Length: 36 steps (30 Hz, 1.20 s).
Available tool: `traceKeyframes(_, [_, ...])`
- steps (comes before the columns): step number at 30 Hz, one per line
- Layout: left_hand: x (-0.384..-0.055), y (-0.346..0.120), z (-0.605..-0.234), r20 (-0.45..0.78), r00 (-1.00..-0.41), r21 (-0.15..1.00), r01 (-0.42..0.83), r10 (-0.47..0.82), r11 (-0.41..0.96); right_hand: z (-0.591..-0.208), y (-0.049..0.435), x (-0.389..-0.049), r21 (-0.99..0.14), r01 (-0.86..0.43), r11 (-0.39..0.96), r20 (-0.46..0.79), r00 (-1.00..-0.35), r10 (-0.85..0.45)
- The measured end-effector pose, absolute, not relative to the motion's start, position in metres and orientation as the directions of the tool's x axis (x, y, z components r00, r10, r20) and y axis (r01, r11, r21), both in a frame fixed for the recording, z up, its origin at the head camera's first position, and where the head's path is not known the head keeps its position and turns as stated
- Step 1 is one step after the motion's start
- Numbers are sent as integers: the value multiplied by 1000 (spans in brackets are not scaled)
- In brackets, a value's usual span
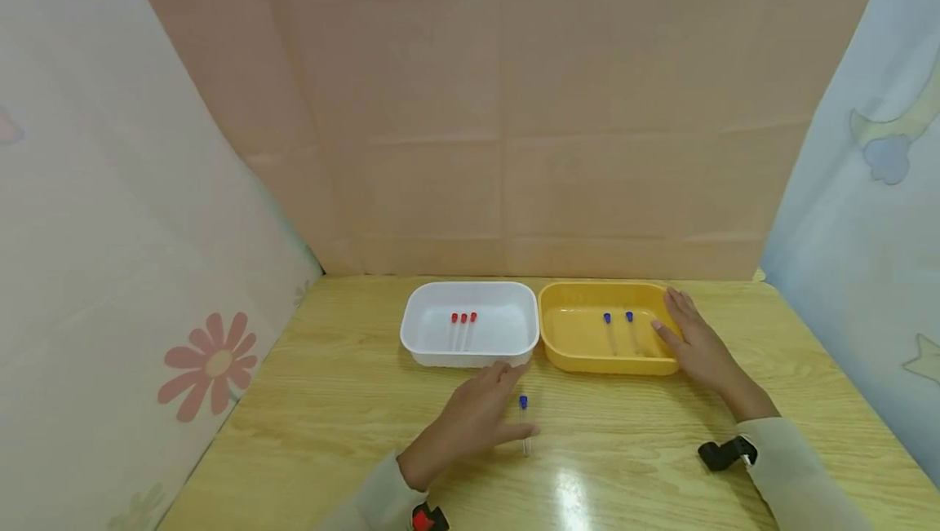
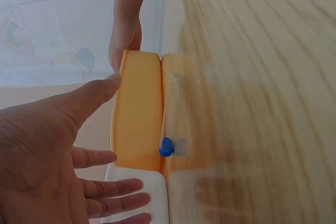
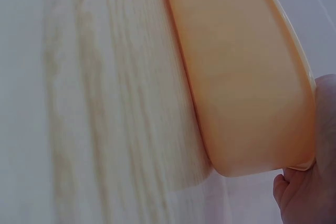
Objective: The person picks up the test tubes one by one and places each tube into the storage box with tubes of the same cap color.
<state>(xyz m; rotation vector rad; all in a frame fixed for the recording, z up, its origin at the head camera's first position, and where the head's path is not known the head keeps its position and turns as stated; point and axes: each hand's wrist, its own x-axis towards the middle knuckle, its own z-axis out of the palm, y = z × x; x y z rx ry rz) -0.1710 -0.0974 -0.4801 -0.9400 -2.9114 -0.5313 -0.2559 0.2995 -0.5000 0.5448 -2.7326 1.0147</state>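
A clear tube with a blue cap lies on the table in front of the two trays. My left hand hovers over it with thumb and fingers spread, holding nothing; in the left wrist view the blue-capped tube shows beyond the fingers. With my right hand I grip the right end of the yellow tray, thumb over the rim and fingers along the outside. In the right wrist view, that hand is at the corner of the tray. Two blue-capped tubes lie inside it.
To the left, a white tray stands against the yellow one and has three red-capped tubes in it. Both sit on the wooden table near the brown backdrop. Patterned sheets hang at the sides.
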Motion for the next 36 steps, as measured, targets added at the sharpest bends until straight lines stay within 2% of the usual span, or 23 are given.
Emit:
traceKeyframes(7, [-172,-98,-479,92,-826,293,555,555,778,-499,301,-259,-590,-405,698,292,-913,-284])
traceKeyframes(17, [-170,-97,-478,-50,-845,265,503,533,823,-499,300,-262,-587,-406,700,291,-913,-285])
traceKeyframes(24, [-169,-94,-481,-47,-848,230,505,528,832,-498,300,-262,-584,-412,700,294,-910,-291])
traceKeyframes(30, [-165,-90,-487,-70,-851,256,488,520,834,-503,303,-259,-594,-413,690,294,-910,-292])
traceKeyframes(36, [-162,-88,-488,-87,-856,236,480,510,845,-504,303,-259,-594,-413,691,292,-910,-293])
